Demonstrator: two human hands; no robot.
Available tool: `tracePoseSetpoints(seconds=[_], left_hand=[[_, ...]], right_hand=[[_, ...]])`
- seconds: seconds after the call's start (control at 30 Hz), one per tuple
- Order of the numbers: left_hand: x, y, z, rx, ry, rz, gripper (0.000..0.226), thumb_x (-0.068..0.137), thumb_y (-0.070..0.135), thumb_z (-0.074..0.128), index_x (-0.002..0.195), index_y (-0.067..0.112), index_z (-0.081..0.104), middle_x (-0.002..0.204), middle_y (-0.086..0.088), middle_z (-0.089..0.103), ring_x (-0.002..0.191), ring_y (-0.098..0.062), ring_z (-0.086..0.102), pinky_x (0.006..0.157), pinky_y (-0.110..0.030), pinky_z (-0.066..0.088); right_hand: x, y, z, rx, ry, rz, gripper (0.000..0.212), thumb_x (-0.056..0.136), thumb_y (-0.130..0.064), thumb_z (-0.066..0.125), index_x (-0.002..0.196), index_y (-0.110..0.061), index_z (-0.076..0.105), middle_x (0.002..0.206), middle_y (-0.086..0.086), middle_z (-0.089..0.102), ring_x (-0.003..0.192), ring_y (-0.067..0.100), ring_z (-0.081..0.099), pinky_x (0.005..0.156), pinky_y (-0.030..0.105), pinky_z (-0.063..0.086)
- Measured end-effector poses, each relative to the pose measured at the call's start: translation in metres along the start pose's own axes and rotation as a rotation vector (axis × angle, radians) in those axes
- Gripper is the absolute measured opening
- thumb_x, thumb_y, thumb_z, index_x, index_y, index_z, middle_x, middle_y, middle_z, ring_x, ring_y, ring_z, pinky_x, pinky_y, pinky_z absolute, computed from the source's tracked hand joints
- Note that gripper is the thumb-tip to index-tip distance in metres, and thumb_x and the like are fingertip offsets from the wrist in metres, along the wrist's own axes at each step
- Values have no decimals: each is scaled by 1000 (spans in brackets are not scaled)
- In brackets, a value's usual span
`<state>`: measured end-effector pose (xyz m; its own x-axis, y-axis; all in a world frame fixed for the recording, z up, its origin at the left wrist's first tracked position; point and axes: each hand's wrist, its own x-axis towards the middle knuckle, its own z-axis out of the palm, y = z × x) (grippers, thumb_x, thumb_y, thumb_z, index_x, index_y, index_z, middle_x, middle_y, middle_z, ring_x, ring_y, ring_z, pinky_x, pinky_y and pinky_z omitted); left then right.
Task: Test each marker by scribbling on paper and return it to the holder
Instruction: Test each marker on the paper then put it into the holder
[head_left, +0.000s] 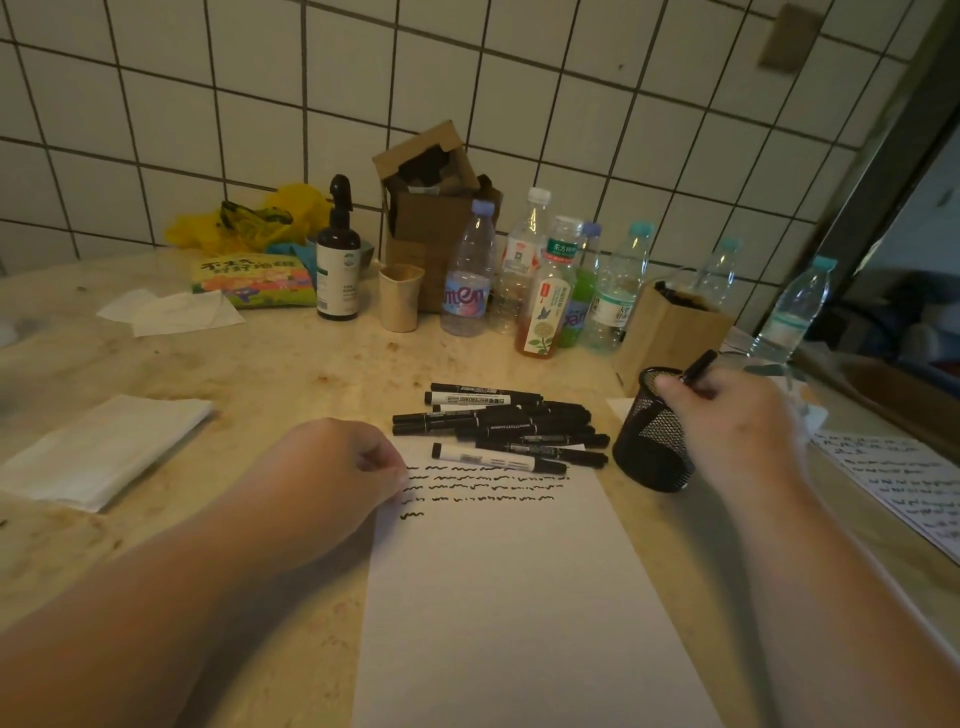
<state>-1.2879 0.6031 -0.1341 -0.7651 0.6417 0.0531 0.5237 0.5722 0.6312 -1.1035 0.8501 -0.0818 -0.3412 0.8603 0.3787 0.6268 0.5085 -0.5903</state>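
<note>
Beige stone counter (291, 364), tiled wall behind. Far left, a folded white cloth (104, 447); behind it, a yellow bag (244, 218), a brown spray bottle (337, 254) and a paper cup (399, 296). Left hand (337, 467) curled into a loose fist, holding nothing visible, pinning the top left corner of the paper (519, 597). On that sheet, three full rows of black scribbles (483, 486) and the start of a fourth. Just beyond the paper's top edge, a heap of black markers (498, 421), capped, lying flat. Behind them, a row of plastic bottles (467, 270). Right of the heap, a black mesh holder (654, 431), tilted toward the sheet. Right hand (727, 410), blurred, closed around one marker (698, 366) just above the holder's rim. Far right, a second written sheet (904, 488).

Step in hand, by the look of it: dropping the tested marker into the holder. Best done with the cap pressed fully home, the marker lowered end first into the open mouth, and released gently enough not to tip the leaning holder. Left fist best kept on the paper, ready for the next scribble.
</note>
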Motion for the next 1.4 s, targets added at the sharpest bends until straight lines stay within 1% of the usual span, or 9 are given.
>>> tracePoseSetpoints(seconds=[0.13, 0.37, 0.53, 0.63, 0.73, 0.83, 0.93, 1.23, 1.4], left_hand=[[0, -1, 0, -12, 5, -4, 14, 87, 38, 67, 75, 34, 72, 72, 22, 73, 54, 3, 60, 53, -18, 40], [0, 0, 0, -26, -2, -6, 12, 87, 36, 67, 76, 33, 72, 75, 20, 74, 53, 0, 58, 53, -19, 40], [0, 0, -1, -36, -5, -7, 13, 86, 36, 67, 76, 32, 73, 75, 19, 74, 55, 0, 59, 55, -21, 42], [0, 0, -1, -42, -8, -6, 13, 87, 37, 68, 75, 32, 73, 73, 21, 73, 59, -1, 61, 55, -21, 42], [-1, 0, -1, -35, -15, -1, 14, 87, 38, 67, 76, 33, 73, 73, 23, 73, 55, 2, 59, 53, -19, 39], [0, -1, 0, -35, -13, -15, 14, 87, 38, 67, 75, 33, 73, 76, 20, 73, 60, 1, 61, 54, -19, 41], [1, -1, -1, -31, -20, -6, 14, 87, 36, 66, 75, 32, 74, 77, 19, 73, 72, 0, 64, 62, -20, 47], [2, -2, -1, -18, -21, 5, 12, 86, 36, 66, 76, 33, 72, 81, 17, 71, 76, -1, 63, 61, -21, 44], [2, -2, 0, -33, -20, -10, 12, 86, 37, 66, 77, 33, 73, 79, 16, 72, 74, -2, 64, 65, -22, 50]], right_hand=[[0, -4, 8, -50, -74, -18, 31, 91, -58, 58, 83, -29, 66, 80, -1, 62, 89, 29, 61, 83, 47, 52], [-1, -9, 8, -62, -81, -18, 39, 92, -60, 53, 77, -26, 66, 79, 2, 64, 90, 35, 61, 86, 51, 51], [-8, -10, 9, -78, -79, -18, 61, 74, -82, 40, 89, -30, 66, 86, 0, 66, 96, 35, 60, 82, 52, 54], [-13, -16, 5, -152, 29, -118, 48, 86, -67, 57, 106, -25, 66, 102, 1, 66, 103, 30, 57, 94, 52, 47], [-25, -30, 2, -186, 158, -286, 54, 86, -52, 68, 131, -22, 59, 130, 4, 57, 126, 28, 45, 103, 50, 35], [-40, -46, 14, -232, -72, -549, 31, 88, -41, 69, 116, -26, 67, 120, -4, 58, 120, 19, 44, 100, 40, 33], [-53, -55, 35, -342, -421, -619, 21, 92, -38, 66, 111, -30, 68, 111, -12, 60, 113, 13, 46, 100, 36, 39], [-56, -47, 54, -231, -629, -384, 18, 88, -33, 74, 105, -35, 67, 101, -12, 63, 90, 6, 59, 73, 22, 44], [-60, -51, 51, 239, -736, -138, 8, 94, -31, 69, 95, -26, 75, 73, -10, 65, 59, 1, 56, 57, 18, 38]])
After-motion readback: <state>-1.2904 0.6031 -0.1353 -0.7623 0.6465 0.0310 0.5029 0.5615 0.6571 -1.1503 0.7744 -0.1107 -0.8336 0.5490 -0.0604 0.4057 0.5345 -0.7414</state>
